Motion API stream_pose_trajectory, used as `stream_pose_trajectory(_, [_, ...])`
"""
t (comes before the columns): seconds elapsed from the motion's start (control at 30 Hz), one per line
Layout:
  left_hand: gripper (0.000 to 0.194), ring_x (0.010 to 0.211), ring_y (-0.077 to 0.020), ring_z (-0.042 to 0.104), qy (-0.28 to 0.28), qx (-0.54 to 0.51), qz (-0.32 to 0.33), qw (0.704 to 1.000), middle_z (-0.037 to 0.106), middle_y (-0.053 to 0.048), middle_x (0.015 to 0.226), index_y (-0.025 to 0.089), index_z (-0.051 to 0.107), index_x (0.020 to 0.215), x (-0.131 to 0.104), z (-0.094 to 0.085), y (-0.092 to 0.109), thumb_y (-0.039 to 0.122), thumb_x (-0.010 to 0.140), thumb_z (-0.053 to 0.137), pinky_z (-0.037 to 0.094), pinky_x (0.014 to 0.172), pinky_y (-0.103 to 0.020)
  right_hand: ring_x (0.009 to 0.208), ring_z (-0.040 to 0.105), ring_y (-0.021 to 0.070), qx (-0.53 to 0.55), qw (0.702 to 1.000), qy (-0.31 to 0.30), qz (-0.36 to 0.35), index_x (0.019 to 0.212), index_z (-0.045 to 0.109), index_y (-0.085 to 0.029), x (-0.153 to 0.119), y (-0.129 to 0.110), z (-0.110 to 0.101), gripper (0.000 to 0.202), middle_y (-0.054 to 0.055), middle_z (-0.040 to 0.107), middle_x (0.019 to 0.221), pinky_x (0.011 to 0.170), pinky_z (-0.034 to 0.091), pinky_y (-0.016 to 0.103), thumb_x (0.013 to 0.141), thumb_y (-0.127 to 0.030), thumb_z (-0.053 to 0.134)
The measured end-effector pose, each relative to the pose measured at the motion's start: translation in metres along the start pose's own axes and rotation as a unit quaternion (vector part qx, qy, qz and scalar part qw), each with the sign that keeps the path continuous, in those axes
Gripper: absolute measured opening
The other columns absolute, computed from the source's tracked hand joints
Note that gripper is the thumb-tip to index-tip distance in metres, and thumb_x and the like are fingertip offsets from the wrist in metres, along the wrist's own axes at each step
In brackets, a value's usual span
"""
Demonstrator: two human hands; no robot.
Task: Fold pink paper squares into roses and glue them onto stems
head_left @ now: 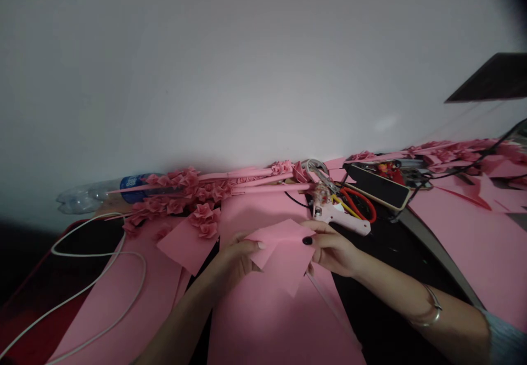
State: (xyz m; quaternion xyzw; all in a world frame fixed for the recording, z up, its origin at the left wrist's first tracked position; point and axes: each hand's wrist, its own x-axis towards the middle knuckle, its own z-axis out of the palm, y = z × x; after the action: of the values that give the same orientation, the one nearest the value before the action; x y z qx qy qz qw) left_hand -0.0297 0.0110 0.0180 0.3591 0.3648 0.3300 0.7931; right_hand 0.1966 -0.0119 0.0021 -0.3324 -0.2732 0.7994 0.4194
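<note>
Between my two hands is a small piece of pink paper, partly folded, held just above a large pink sheet. My left hand pinches its left side, thumb on top. At the right side my right hand grips it with a dark-nailed thumb on top; the other fingers are mostly hidden beneath. A white glue gun lies just beyond my right hand. Left of my left hand lies a loose pink paper square, with folded pink paper flowers beside it.
A plastic bottle lies at the back left, near a looping white cable. Behind the glue gun are red-handled scissors and a phone. More pink sheets cover the right side. A wall rises behind.
</note>
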Motion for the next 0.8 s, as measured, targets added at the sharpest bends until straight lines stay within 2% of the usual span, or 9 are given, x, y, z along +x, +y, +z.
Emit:
stream_pose_trajectory(0.13, [0.024, 0.089, -0.0293, 0.068, -0.031, -0.039, -0.039, 0.998, 0.074, -0.011, 0.09, 0.018, 0.073, 0.092, 0.0, -0.002, 0.002, 0.021, 0.069, 0.065, 0.055, 0.063, -0.034, 0.057, 0.073, 0.0221, 0.002, 0.999, -0.028, 0.041, 0.096, 0.066, -0.021, -0.001, -0.003, 0.0, 0.031, -0.002, 0.072, 0.062, 0.049, 0.055, 0.029, 0.067, -0.013, 0.06])
stream_pose_trajectory(0.3, [0.031, 0.094, -0.0292, 0.066, -0.101, -0.06, -0.044, 0.992, 0.073, -0.009, 0.102, 0.015, 0.076, 0.096, 0.003, -0.006, 0.001, 0.019, 0.071, 0.058, 0.054, 0.073, -0.037, 0.06, 0.072, 0.0213, -0.013, 0.996, -0.076, 0.047, 0.095, 0.067, -0.014, 0.0, -0.007, 0.003, 0.031, 0.006, 0.073, 0.069, 0.052, 0.054, 0.028, 0.067, -0.018, 0.056])
stream_pose_trajectory(0.43, [0.028, 0.093, -0.0289, 0.067, -0.098, -0.072, -0.05, 0.991, 0.071, -0.011, 0.112, 0.017, 0.077, 0.089, 0.004, -0.006, 0.002, 0.023, 0.066, 0.063, 0.054, 0.079, -0.041, 0.058, 0.07, 0.0187, 0.019, 0.995, -0.086, 0.045, 0.089, 0.067, -0.012, 0.0, -0.008, 0.003, 0.029, 0.007, 0.073, 0.068, 0.055, 0.053, 0.028, 0.066, -0.019, 0.051])
stream_pose_trajectory(0.67, [0.02, 0.071, -0.026, 0.073, -0.079, -0.116, -0.05, 0.989, 0.077, -0.01, 0.073, 0.014, 0.076, 0.08, 0.008, -0.006, 0.003, 0.022, 0.065, 0.066, 0.054, 0.074, -0.037, 0.052, 0.063, 0.0183, -0.007, 0.999, 0.001, 0.038, 0.078, 0.061, -0.016, 0.001, -0.009, 0.006, 0.022, 0.004, 0.065, 0.052, 0.054, 0.045, 0.028, 0.062, -0.023, 0.047])
stream_pose_trajectory(0.8, [0.013, 0.058, -0.0192, 0.07, -0.062, -0.118, -0.019, 0.991, 0.073, -0.006, 0.061, 0.013, 0.073, 0.072, 0.009, -0.008, 0.004, 0.021, 0.063, 0.068, 0.054, 0.061, -0.027, 0.048, 0.06, 0.0167, -0.019, 0.999, 0.023, 0.025, 0.074, 0.059, -0.018, 0.002, -0.011, 0.01, 0.02, 0.002, 0.062, 0.049, 0.054, 0.043, 0.028, 0.06, -0.023, 0.046])
